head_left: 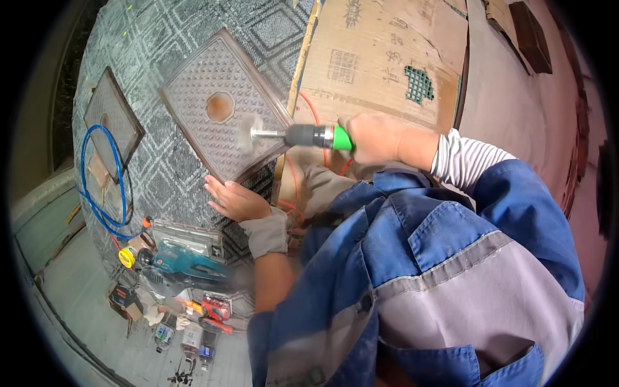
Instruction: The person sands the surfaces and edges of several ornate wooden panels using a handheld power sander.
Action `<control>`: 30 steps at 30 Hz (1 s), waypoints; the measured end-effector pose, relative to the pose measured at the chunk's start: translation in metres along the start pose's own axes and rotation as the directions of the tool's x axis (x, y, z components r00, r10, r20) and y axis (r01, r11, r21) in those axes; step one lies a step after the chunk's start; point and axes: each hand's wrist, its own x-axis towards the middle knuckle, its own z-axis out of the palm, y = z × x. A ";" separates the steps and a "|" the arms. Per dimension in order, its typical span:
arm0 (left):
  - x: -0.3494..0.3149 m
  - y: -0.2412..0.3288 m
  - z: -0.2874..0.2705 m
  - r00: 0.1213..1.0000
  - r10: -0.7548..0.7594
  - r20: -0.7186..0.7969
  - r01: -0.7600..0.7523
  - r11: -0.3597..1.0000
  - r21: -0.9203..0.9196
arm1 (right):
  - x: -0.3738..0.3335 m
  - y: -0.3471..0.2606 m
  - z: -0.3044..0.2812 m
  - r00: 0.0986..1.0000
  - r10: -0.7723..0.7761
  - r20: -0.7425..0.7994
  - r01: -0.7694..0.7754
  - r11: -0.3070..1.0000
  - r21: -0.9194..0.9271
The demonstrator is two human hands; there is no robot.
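Note:
A square, dark grey-brown metal plate (193,122) with rows of small raised bumps and a rusty round patch in its middle lies on the patterned carpet. My right hand (369,137) is closed round the green rear end of a handheld rotary power tool (316,135) with a black front. Its thin shaft ends in a small round head (250,134), blurred as if spinning, over the plate's right part; whether it touches the surface I cannot tell. My left hand (235,198) lies at the plate's near edge, fingers stretched out against it.
Left of the plate are a smaller bumpy plate (116,122) and a coiled blue hose (87,171). Near my left forearm sit a teal power tool (193,263), a yellow tape roll (126,258) and several bottles (191,338). Flattened cardboard (374,58) and an orange cord (312,106) lie right.

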 end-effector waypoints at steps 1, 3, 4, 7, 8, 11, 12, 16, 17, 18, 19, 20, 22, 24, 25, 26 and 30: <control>0.000 0.000 0.000 1.000 -0.008 0.009 0.008 1.000 0.001 | -0.001 0.001 0.000 0.998 0.017 0.063 -0.015 1.000 -0.018; 0.000 0.000 0.001 1.000 -0.012 0.006 0.012 1.000 -0.008 | -0.001 0.001 -0.001 0.996 0.002 -0.087 0.006 0.995 0.101; -0.001 -0.001 0.001 1.000 -0.012 0.008 0.012 1.000 0.019 | -0.002 0.002 -0.001 0.993 0.006 -0.119 0.014 0.987 0.162; 0.000 -0.002 0.003 1.000 0.000 0.008 -0.001 0.999 0.050 | -0.002 0.005 -0.003 0.999 -0.039 -0.034 0.043 0.989 0.142; 0.000 -0.003 0.003 1.000 0.006 0.000 -0.006 0.999 0.040 | -0.001 0.007 -0.003 0.997 -0.059 0.042 0.053 0.989 0.135; 0.000 -0.005 0.005 1.000 0.008 0.007 -0.009 0.998 0.059 | -0.004 0.010 0.001 0.998 0.037 -0.056 -0.032 0.995 0.093; 0.000 -0.006 0.005 1.000 0.009 0.016 -0.010 0.997 0.071 | -0.004 0.011 0.003 0.993 0.046 -0.113 -0.029 0.989 0.147; 0.000 -0.005 0.005 1.000 0.022 -0.010 -0.022 0.999 0.043 | -0.012 0.013 0.013 1.000 0.013 0.001 -0.013 0.999 0.036; -0.001 -0.005 0.005 1.000 0.021 -0.008 -0.021 0.999 0.041 | -0.014 0.013 0.015 0.999 -0.020 0.043 0.021 0.999 -0.029; -0.001 -0.005 0.005 1.000 0.016 -0.007 -0.015 0.999 0.036 | -0.015 0.013 0.017 0.999 -0.001 -0.036 0.001 1.000 -0.014; -0.001 -0.004 0.005 1.000 0.011 -0.004 -0.011 0.999 0.034 | -0.017 0.013 0.019 0.999 0.010 -0.044 -0.009 1.000 0.005; -0.002 -0.005 0.004 1.000 0.022 -0.009 -0.022 0.999 0.030 | -0.017 0.013 0.019 0.999 0.001 -0.050 0.001 0.999 0.049; -0.002 -0.005 0.004 1.000 0.009 0.009 -0.010 0.999 0.051 | -0.018 0.014 0.019 0.999 0.020 -0.039 -0.018 0.998 0.060; -0.001 -0.005 0.005 1.000 0.015 0.004 -0.015 0.999 0.045 | -0.018 0.016 0.017 0.994 0.036 -0.102 -0.028 0.997 0.076; 0.000 -0.005 0.006 1.000 0.016 -0.001 -0.016 0.999 0.038 | -0.020 0.017 0.017 1.000 0.029 -0.007 -0.028 0.997 0.073; 0.000 -0.006 0.006 1.000 -0.003 0.002 0.003 1.000 0.028 | -0.020 0.018 0.017 0.996 0.019 0.085 -0.019 1.000 -0.003; -0.001 -0.005 0.006 1.000 0.000 0.000 0.000 0.996 0.086 | -0.024 0.023 0.019 0.997 0.065 -0.041 -0.055 0.978 0.201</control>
